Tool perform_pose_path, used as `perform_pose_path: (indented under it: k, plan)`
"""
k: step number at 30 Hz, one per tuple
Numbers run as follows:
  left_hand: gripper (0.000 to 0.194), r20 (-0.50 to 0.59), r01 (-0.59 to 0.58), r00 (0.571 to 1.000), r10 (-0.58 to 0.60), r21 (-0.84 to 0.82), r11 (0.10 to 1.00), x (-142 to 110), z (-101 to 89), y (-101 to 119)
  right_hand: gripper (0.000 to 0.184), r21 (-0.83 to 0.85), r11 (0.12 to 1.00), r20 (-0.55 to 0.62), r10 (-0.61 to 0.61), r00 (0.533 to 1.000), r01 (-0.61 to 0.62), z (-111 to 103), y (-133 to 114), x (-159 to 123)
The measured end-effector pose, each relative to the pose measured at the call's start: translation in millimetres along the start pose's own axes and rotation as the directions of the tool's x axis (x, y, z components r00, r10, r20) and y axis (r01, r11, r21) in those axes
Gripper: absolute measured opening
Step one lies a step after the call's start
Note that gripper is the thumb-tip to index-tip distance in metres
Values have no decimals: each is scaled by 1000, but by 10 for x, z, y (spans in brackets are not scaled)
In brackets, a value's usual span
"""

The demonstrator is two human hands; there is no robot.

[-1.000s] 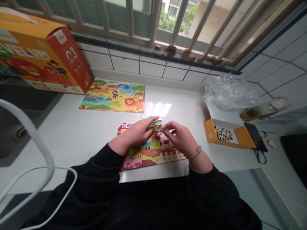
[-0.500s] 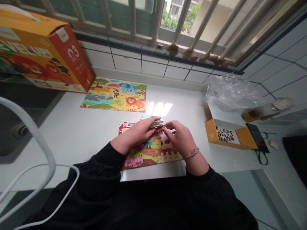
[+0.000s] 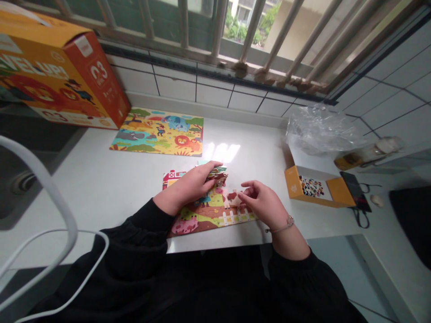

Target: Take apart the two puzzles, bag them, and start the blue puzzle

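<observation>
A farm-scene jigsaw puzzle (image 3: 215,213) lies on the counter in front of me, with a pink pig, a cow and a white fence printed on it. My left hand (image 3: 202,177) rests over its upper part, fingers closed around a small stack of puzzle pieces (image 3: 220,175). To the right, my right hand (image 3: 264,199) hovers at the puzzle's right side, thumb and fingertips pinched at a puzzle piece (image 3: 235,198) with brown and pale patches. The fingers partly cover this piece. The puzzle's upper middle is hidden under my left hand.
Behind lies a finished-looking safari puzzle (image 3: 158,132). A large orange box (image 3: 97,80) stands at the back left beside a sink (image 3: 20,188). On the right are an open box of loose pieces (image 3: 292,184), clear plastic wrap (image 3: 319,130) and a bottle (image 3: 357,157). A white cable (image 3: 60,206) loops at left.
My right hand has drawn away from the stack, moving right and slightly toward me, with a puzzle piece at its fingertips. My left hand keeps the stack in nearly the same place.
</observation>
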State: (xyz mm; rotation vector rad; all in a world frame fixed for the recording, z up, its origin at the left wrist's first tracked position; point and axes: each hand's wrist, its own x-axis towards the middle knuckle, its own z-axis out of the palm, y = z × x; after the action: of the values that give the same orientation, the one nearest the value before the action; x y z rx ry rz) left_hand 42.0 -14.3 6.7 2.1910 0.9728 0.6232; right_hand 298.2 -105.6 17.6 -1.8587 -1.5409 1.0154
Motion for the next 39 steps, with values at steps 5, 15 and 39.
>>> perform_pose_path:
  k: [5, 15, 39]
  plan:
    - [53, -6, 2, 1000, -2, -12, 1000, 1, 9, -7, 43, 239, 968, 25, -78, 997, 69, 26, -40, 12]
    - [80, 89, -76, 993, 80, -56, 996, -41, -8, -39, 18, 248, 899, -220, -311, 924, 362, 303, -194, 220]
    - [56, 2, 8, 1000, -8, 15, 1000, -18, 72, -15, 52, -106, 994, -117, -15, 993, 2, -208, 285, -523]
